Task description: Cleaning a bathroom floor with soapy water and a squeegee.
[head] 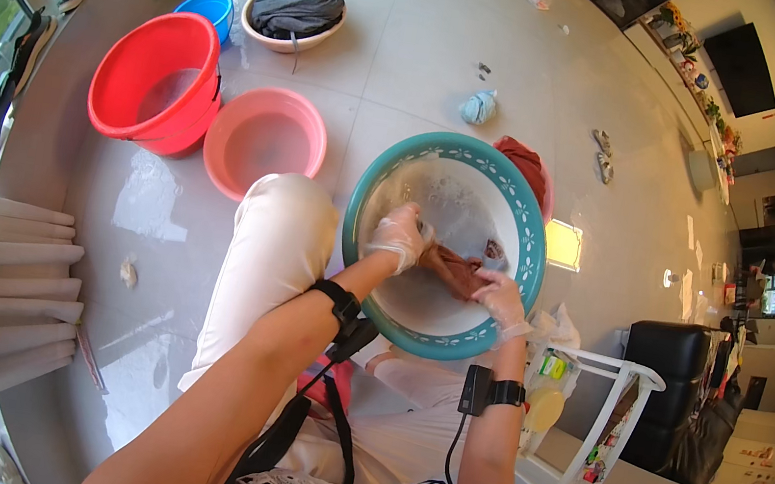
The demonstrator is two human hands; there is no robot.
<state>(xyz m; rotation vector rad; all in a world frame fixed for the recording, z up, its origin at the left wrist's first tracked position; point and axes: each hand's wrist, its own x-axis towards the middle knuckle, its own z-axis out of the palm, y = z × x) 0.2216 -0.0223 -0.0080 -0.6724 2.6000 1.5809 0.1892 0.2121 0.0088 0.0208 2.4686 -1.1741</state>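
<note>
A large basin with a teal rim (533,262) and white inside stands before me, holding cloudy, sudsy water. My left hand (401,235), in a clear plastic glove, grips one end of a wet reddish-brown cloth (454,272) over the water. The cloth's other end is pinched by my right hand (500,299), gloved the same way, near the basin's right side. A small patterned grey-and-dark cloth (495,255) lies in the water just above the brown one. The cloth within my left fist is hidden.
Left of the basin stand a pink basin (317,132) with water, a red bucket (189,118) and a blue bucket (225,9). A cream basin (286,46) holds dark clothes. Red cloth (523,163) sits behind the teal rim. A white rack (576,461) stands at right. Wet patches mark the floor.
</note>
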